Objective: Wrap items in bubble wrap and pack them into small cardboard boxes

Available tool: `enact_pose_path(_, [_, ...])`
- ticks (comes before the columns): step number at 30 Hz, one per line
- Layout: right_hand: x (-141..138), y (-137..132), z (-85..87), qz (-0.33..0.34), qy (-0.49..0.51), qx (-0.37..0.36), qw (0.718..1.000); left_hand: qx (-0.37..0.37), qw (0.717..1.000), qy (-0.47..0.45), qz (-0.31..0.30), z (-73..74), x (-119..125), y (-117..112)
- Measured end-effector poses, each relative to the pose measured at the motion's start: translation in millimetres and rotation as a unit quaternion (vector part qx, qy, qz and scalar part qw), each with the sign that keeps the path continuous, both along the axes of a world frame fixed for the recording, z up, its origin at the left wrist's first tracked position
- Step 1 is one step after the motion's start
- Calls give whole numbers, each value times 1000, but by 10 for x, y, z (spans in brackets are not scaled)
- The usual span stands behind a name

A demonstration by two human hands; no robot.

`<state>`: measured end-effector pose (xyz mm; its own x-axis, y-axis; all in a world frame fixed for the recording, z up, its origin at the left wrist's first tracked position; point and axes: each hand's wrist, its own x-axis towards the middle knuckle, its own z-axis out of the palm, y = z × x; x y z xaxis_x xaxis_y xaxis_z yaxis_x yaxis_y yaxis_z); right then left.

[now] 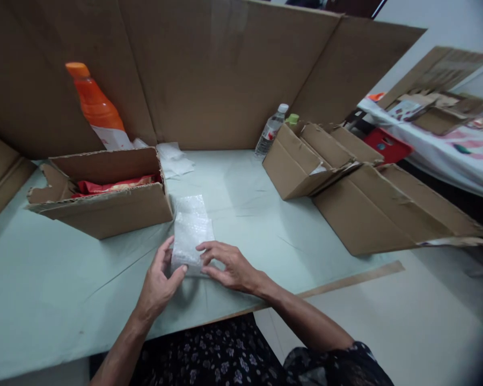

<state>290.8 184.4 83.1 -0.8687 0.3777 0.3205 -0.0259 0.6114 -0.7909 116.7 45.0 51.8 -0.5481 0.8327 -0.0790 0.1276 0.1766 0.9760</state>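
Note:
A clear bubble wrap bag lies on the table in front of me, its far end narrower and reaching away from me. My left hand grips its left near corner, thumb on the front edge and fingers along the side, partly hidden. At the right edge, my right hand holds the bag with bent fingers, the index fingertip on top and the thumb low by the near corner. Whether anything is inside the bag I cannot tell.
Left stands an open cardboard box with red packets. Behind it are an orange bottle and more bubble wrap. A water bottle and cardboard boxes stand right. A tall cardboard panel closes the back.

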Motion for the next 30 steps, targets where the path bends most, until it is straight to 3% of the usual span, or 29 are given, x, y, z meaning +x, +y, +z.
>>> enact_pose_path(2, [63, -5, 10, -9, -13, -17, 1000, -25, 998, -58, -12, 28, 41, -34])
enact_pose_path(6, [150, 129, 22, -119, -49, -106, 986, -6, 986, -163, -16, 27, 47, -227])
enact_pose_path(9, [208, 89, -49, -120, -104, -216, 963, 15, 977, -211, -38, 31, 52, -439])
enact_pose_path(11, [232, -57, -126, -67, -129, -338, 930, 20, 973, -221, -63, 70, 89, -554])
enact_pose_path(13, [226, -238, -185, -2, -121, -470, 875, 13, 971, -220, -93, 136, 146, -605])
enact_pose_path(15, [184, -366, -190, 23, -73, -554, 829, -3, 970, -207, -125, 203, 207, -580])
enact_pose_path(16, [153, -391, -168, 11, -40, -572, 819, -10, 970, -199, -138, 226, 233, -545])
enact_pose_path(20, [33, -237, 57, -104, 29, -510, 853, -17, 963, -217, -159, 208, 271, -356])
enact_pose_path(25, [-129, 169, 392, -172, 68, -311, 932, -4, 959, -253, -130, 141, 126, -213])
enact_pose_path(30, [-650, 915, 594, -191, 112, -142, 965, -11, 975, -209, -76, 157, -62, -152])
